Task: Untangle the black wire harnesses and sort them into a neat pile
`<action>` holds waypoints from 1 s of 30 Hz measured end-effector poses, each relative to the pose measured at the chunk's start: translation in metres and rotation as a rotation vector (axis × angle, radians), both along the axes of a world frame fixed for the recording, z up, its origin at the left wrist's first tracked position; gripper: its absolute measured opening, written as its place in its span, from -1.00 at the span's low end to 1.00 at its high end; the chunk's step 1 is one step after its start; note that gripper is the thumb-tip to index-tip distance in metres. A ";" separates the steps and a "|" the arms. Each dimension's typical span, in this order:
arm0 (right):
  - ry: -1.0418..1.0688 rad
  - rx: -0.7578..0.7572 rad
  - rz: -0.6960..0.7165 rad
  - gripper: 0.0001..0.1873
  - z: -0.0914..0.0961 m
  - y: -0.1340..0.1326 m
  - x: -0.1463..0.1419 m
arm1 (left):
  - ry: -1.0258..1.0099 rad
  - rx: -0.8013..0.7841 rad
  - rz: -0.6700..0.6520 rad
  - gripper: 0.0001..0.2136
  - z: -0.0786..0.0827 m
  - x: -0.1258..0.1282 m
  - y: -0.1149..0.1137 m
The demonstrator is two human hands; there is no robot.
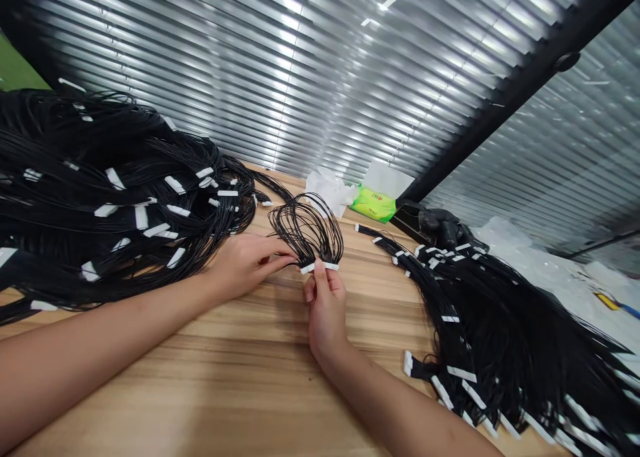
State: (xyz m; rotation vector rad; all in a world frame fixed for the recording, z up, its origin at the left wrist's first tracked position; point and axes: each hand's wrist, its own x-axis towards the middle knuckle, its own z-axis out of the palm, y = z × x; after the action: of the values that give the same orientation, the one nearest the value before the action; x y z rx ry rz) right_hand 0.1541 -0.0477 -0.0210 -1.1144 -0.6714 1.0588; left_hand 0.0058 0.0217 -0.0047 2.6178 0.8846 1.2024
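Observation:
A small wire harness of thin black wires (305,227) arches up in a loop above the table, its ends set in a row of white connectors (319,266). My right hand (326,310) pinches those connectors from below. My left hand (245,265) reaches in from the left, its fingers on the wires just above the connectors. Behind it lies a large heap of similar black harnesses with white connectors (125,197). Another heap (500,324) spreads to the right of my right hand.
Both heaps rest on a light wooden table (225,357). At its back are crumpled white tissue (327,190), a green tissue pack (373,204) and a black glove (445,227). Plastic sheeting (540,264) lies to the right, with slatted metal panels (250,64) behind.

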 end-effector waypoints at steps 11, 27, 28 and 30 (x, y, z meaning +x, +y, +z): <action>-0.008 -0.022 -0.019 -0.61 -0.002 0.002 0.002 | 0.108 -0.001 0.063 -0.76 0.002 0.002 0.001; -0.083 -0.016 0.017 -0.62 -0.002 0.002 0.003 | 0.263 -0.061 0.113 -0.71 0.005 0.001 0.000; -0.085 -0.013 0.019 -0.62 -0.003 0.002 0.002 | 0.243 -0.040 0.108 -0.72 0.003 0.000 0.001; -0.089 -0.013 0.024 -0.63 -0.003 0.002 0.002 | 0.216 -0.004 0.102 -0.73 0.002 -0.001 0.002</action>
State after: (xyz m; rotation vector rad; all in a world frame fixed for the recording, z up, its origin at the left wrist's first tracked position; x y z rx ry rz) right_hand 0.1561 -0.0456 -0.0238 -1.1720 -0.7511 1.0402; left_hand 0.0048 0.0233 -0.0030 2.7675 1.0681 0.9489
